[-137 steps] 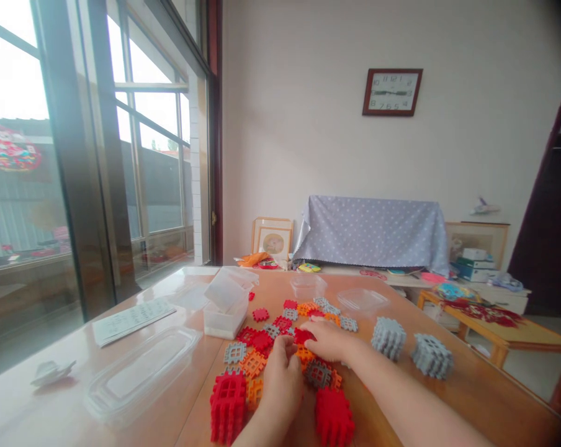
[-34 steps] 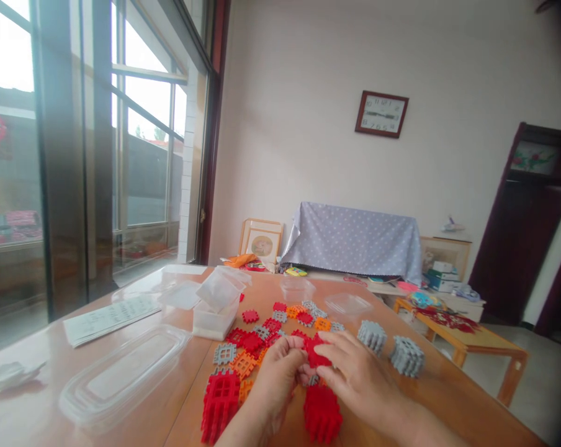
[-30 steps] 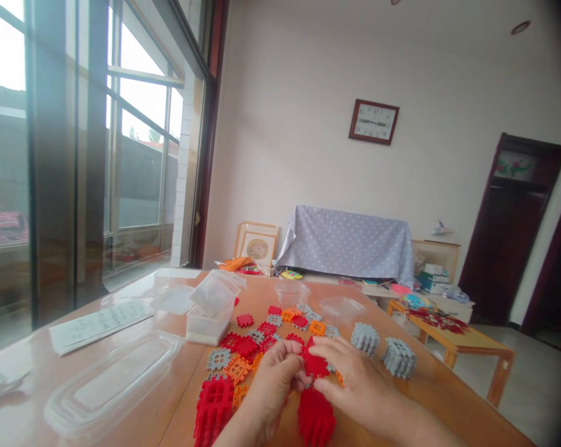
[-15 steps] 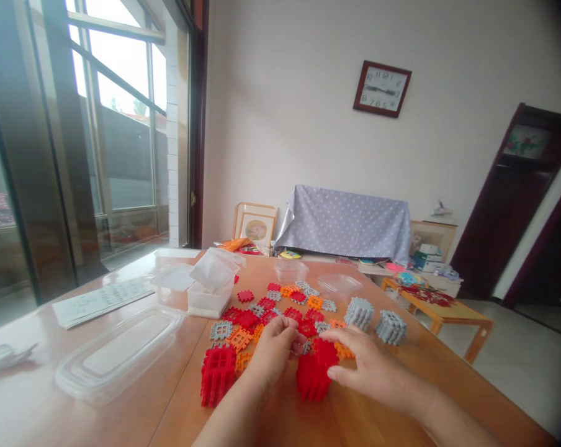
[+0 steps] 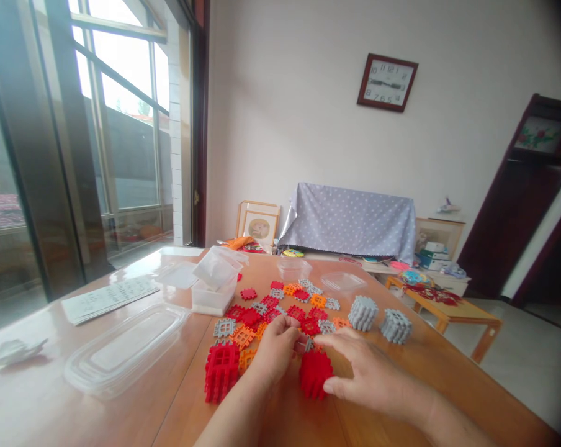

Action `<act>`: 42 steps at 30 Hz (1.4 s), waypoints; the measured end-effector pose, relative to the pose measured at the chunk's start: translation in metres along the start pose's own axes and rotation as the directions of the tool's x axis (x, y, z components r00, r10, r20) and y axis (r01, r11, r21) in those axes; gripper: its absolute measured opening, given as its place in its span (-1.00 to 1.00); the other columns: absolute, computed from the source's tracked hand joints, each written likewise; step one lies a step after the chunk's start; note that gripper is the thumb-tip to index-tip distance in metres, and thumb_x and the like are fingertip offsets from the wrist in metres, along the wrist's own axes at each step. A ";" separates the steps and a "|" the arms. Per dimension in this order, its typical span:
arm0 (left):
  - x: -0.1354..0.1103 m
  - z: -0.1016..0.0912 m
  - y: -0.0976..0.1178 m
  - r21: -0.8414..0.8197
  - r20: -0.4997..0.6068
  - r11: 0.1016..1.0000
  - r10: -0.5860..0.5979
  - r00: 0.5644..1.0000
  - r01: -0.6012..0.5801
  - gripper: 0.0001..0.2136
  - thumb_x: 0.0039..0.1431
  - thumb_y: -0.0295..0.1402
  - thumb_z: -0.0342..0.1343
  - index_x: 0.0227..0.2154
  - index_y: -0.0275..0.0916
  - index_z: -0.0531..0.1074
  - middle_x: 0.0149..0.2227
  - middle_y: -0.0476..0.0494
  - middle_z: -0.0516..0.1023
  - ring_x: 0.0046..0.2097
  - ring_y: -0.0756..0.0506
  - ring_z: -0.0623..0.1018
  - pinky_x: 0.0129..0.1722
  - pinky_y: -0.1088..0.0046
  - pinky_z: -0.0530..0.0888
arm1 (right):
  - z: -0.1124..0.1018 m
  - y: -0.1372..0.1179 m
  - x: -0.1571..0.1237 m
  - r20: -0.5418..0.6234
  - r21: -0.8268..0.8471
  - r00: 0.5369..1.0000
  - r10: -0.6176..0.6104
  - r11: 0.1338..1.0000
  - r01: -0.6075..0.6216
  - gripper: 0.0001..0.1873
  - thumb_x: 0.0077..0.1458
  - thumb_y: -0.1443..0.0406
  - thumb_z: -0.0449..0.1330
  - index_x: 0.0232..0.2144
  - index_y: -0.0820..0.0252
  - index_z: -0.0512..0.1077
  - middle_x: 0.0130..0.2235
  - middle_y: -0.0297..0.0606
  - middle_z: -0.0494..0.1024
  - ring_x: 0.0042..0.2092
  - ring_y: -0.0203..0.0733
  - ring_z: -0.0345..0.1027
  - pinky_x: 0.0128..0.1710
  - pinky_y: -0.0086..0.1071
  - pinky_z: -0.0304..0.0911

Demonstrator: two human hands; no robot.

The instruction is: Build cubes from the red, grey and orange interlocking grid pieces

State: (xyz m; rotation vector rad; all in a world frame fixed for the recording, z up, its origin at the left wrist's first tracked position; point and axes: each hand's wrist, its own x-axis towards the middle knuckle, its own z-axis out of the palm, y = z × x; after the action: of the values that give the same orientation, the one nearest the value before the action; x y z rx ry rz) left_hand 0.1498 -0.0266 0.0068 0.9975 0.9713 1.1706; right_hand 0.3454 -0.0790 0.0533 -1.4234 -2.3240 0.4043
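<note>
My left hand [image 5: 279, 347] is in the middle of the table with its fingers curled together. A grey square tile [image 5: 309, 343] with notched edges shows by its fingertips; whether they grip it I cannot tell. My right hand [image 5: 362, 366] has thumb and fingers apart around the right side of a stack of red notched tiles [image 5: 316, 374]. Its thumb tip is at the stack's edge, and its fingers reach over the far side. Another red tile stack [image 5: 221, 372] stands left of my left forearm. Loose red, grey and orange tiles [image 5: 242, 336] lie beyond both hands.
Two grey tile stacks [image 5: 396, 326] stand at the right. To the left are a clear oblong lid [image 5: 126, 347], a translucent box [image 5: 210, 298], written sheets [image 5: 110, 300] and a crumpled wrapper [image 5: 20, 352]. Clear containers [image 5: 343, 282] sit at the far side.
The red tile that sat askew on the stack by my right hand now lies level on top. My right hand has shifted slightly left; my left hand stays nearly in place. The view has tilted a little.
</note>
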 end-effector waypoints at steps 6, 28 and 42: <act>0.003 -0.001 -0.003 -0.007 -0.028 1.000 -0.002 1.000 0.001 -0.76 -0.07 -0.31 0.28 -0.40 -0.20 0.32 -0.51 -0.02 0.52 -0.52 0.01 0.46 -0.51 0.56 0.26 | 0.002 0.034 0.018 -0.126 0.126 0.991 0.044 0.992 -0.028 -0.57 0.12 0.17 0.22 0.06 -0.03 0.45 0.08 -0.21 0.52 0.13 -0.02 0.38 0.17 -0.11 0.24; 0.021 -0.004 -0.019 -0.067 -0.107 0.998 -0.012 0.994 0.005 -0.78 -0.08 -0.38 0.25 -0.41 -0.18 0.30 -0.57 0.03 0.45 -0.55 0.02 0.40 -0.50 0.54 0.25 | 0.060 0.107 0.188 -0.172 -0.226 0.962 0.209 0.943 -0.246 -0.86 0.09 0.21 0.20 -0.39 0.11 0.53 -0.27 -0.23 0.62 -0.17 -0.08 0.41 -0.16 -0.28 0.11; 0.011 -0.006 -0.002 -0.033 -0.153 0.988 0.144 0.978 -0.151 -0.73 0.02 -0.19 0.27 -0.29 -0.23 0.44 -0.36 -0.07 0.51 -0.35 -0.03 0.46 -0.33 0.51 0.32 | 0.024 0.067 0.107 -0.128 0.413 0.988 0.086 0.910 -0.025 -0.60 0.28 0.09 -0.10 -0.32 0.18 0.43 -0.34 -0.29 0.57 -0.23 -0.15 0.45 -0.17 -0.33 0.33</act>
State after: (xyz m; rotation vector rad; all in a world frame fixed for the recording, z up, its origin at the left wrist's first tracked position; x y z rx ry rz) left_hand 0.1458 -0.0148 0.0026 0.9698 0.9980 1.4016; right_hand 0.3427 0.0457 0.0211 -1.2641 -1.9395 0.7337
